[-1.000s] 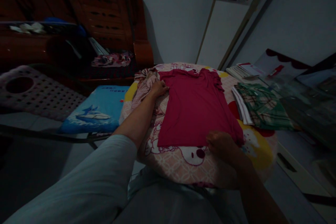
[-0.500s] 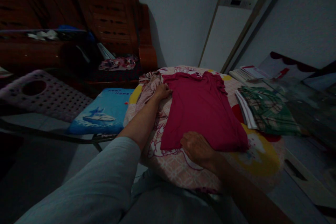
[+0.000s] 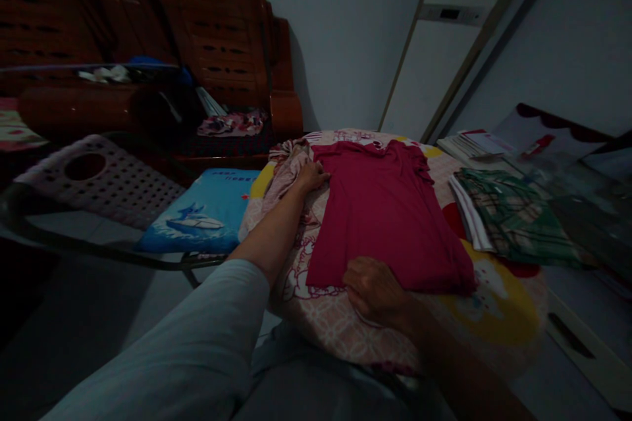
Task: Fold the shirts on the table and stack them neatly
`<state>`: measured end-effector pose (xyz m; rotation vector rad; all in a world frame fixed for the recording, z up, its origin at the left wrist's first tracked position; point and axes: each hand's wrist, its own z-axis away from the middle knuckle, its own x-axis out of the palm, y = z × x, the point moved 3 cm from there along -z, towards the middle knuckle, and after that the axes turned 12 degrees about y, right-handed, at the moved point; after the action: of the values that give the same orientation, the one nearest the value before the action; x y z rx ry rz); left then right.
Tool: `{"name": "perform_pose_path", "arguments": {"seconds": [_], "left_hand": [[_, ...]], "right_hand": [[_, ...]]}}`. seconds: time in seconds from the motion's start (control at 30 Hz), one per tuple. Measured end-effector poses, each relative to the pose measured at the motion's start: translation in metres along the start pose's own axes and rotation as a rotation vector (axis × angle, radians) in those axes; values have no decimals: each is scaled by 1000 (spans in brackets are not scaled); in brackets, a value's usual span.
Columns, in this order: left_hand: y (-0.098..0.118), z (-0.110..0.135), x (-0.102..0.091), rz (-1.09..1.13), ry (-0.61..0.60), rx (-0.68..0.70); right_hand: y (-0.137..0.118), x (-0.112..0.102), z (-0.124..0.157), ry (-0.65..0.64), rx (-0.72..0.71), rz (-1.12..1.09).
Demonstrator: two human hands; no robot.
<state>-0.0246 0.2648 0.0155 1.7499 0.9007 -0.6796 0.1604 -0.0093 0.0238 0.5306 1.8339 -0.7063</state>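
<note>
A magenta T-shirt (image 3: pixel 390 217) lies spread on a round surface under a patterned cloth (image 3: pixel 336 329), its neck end away from me. My left hand (image 3: pixel 312 177) is at its upper left edge, near the sleeve, with fingers closed on the fabric. At the near hem, my right hand (image 3: pixel 372 286) has its fingers curled in around the edge of the shirt. A crumpled pale pink striped garment (image 3: pixel 289 174) lies beside and partly under my left hand.
Folded clothes, with a green plaid one (image 3: pixel 518 217) on top, lie at the right. A blue cushion (image 3: pixel 202 210) rests on a woven chair (image 3: pixel 108 174) to the left. Behind stand a wooden bench (image 3: pixel 217 59) and a white cabinet (image 3: pixel 439 59).
The view has shifted slightly, so everything appears a little lower and further right. Both hands stay at the same spots on the shirt, which lies much as before.
</note>
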Motion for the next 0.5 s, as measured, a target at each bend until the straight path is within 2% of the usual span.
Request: {"name": "perform_pose_path", "arguments": {"seconds": [0.33,0.5], "left_hand": [[4,2,-3,-25,-31,20],[5,2,-3,-14,-37,0]], "right_hand": [[-3,-1,-3,102,2,-49],[-7,0,-4,50,-29,-5]]}}
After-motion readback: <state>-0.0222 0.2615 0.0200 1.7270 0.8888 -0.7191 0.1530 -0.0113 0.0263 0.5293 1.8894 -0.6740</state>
